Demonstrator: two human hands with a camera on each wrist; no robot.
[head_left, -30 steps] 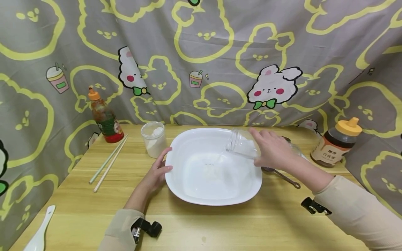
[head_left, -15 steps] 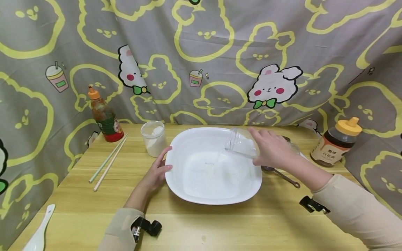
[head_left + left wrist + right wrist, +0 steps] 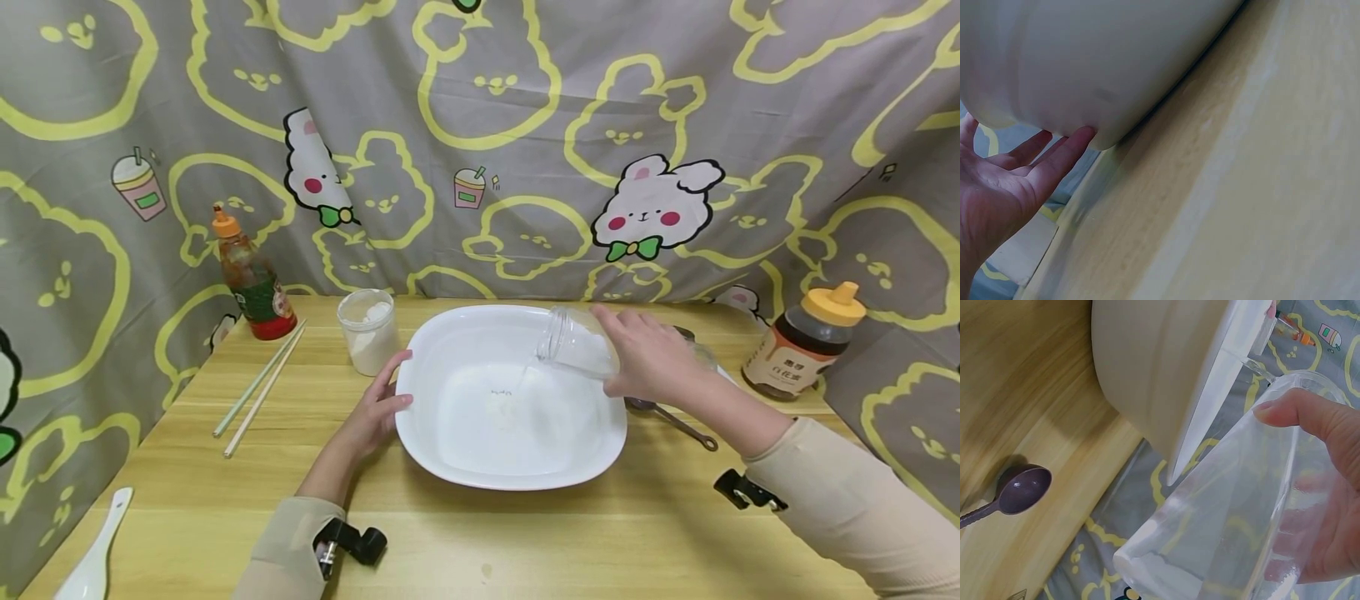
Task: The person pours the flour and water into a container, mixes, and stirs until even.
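Observation:
A white basin (image 3: 510, 462) stands in the middle of the wooden table in the head view. My left hand (image 3: 375, 417) is at its left side, with fingertips at the rim. In the left wrist view the extended fingers (image 3: 1063, 156) touch the basin's outer wall. My right hand (image 3: 648, 354) grips a clear jar (image 3: 577, 346) tilted over the basin's right side, mouth toward the left. The right wrist view shows the thumb and fingers wrapped round the jar (image 3: 1222, 506). A thin stream of clear liquid (image 3: 1250, 365) runs from its mouth into the basin.
A tub of white powder (image 3: 369, 337), a red sauce bottle (image 3: 255, 287) and two chopsticks (image 3: 262, 392) are at the left. A white spoon (image 3: 101, 542) lies front left. At right are a honey bottle (image 3: 798, 346) and a dark measuring spoon (image 3: 1022, 489).
The jar has tipped slightly further and shifted a little left, and the liquid keeps running into the basin. My left hand stays at the basin's side.

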